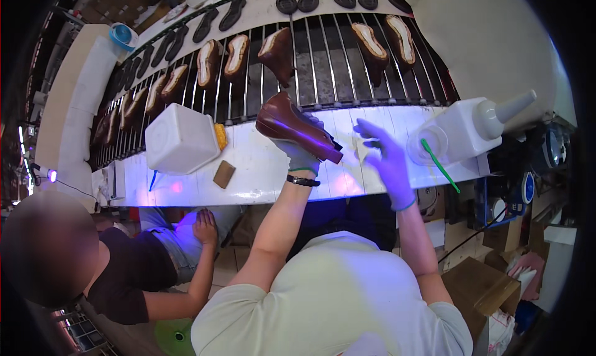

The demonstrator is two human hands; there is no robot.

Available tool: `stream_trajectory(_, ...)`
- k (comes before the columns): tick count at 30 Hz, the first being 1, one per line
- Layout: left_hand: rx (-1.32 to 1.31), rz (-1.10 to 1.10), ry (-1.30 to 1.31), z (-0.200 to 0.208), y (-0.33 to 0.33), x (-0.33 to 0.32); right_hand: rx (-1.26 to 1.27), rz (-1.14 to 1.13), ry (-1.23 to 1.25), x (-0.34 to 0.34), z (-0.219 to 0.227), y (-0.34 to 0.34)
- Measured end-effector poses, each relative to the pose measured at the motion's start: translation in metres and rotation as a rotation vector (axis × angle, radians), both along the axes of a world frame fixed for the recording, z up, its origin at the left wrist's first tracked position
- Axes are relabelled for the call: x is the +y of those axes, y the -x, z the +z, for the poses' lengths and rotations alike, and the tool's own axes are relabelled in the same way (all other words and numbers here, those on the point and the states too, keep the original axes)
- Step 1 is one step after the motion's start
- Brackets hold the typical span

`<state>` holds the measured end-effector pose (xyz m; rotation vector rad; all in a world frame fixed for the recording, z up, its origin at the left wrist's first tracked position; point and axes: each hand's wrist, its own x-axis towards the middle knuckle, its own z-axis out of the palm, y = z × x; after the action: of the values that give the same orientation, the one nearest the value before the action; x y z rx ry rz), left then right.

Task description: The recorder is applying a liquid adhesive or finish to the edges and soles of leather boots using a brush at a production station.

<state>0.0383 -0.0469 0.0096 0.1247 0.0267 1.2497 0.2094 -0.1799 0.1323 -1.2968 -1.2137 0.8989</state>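
Observation:
My left hand [300,155], gloved, is closed around a glossy brown leather shoe upper [287,127] and lifts it over the white bench. The shoe is tilted, and most of my left fingers are hidden behind it. To its right, my gloved right hand [389,166] hovers with its fingers apart and nothing in them. Beside that hand stand a white cup [428,144] with a green-handled brush [439,165] in it and a large white nozzle bottle [465,129].
A roller rack [323,64] beyond the bench carries several shoe uppers, and black soles [233,13] line the far ledge. On the bench [248,185] are a white plastic container [181,139] and a small brown block [224,174]. Another person [133,266] sits at my left.

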Motion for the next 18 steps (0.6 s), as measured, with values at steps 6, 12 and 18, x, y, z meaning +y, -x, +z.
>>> stream_trajectory(6, 0.194, 0.262, 0.126, 0.005, -0.028, -0.004, -0.183, -0.071, -0.302, 0.025, -0.026, 0.047)
stream_trajectory(12, 0.066, 0.028, 0.043, 0.078, -0.032, -0.049, 0.131, 0.188, -0.267, 0.061, 0.031, 0.008)
stream_trajectory(18, 1.097, -0.177, -0.746, 0.091, 0.026, -0.106, -0.419, 0.638, -0.174, 0.110, 0.141, -0.056)
